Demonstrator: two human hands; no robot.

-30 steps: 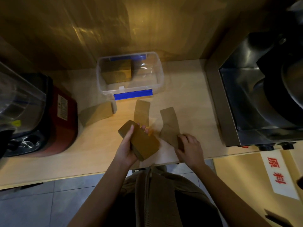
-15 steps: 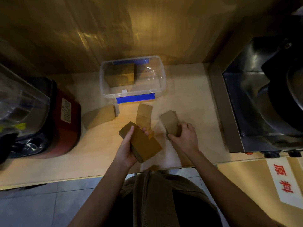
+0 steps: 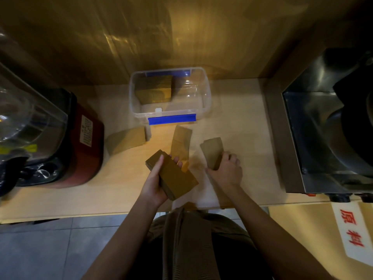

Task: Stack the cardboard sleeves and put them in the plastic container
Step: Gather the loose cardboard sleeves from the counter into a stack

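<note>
Setting: wooden counter (image 3: 232,110), dimly lit.
Left hand (image 3: 155,182): fingers wrapped around a sleeve stack (image 3: 173,174).
Right hand (image 3: 227,168): fingers pinching a loose sleeve (image 3: 213,152) off the counter.
Risk: the tilted stack could fan apart if that grip slackens.
Container (image 3: 205,98): open, one sleeve bundle (image 3: 154,89) at its left.

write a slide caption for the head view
Left hand holds sleeve stack; right hand grips a loose sleeve.
</note>
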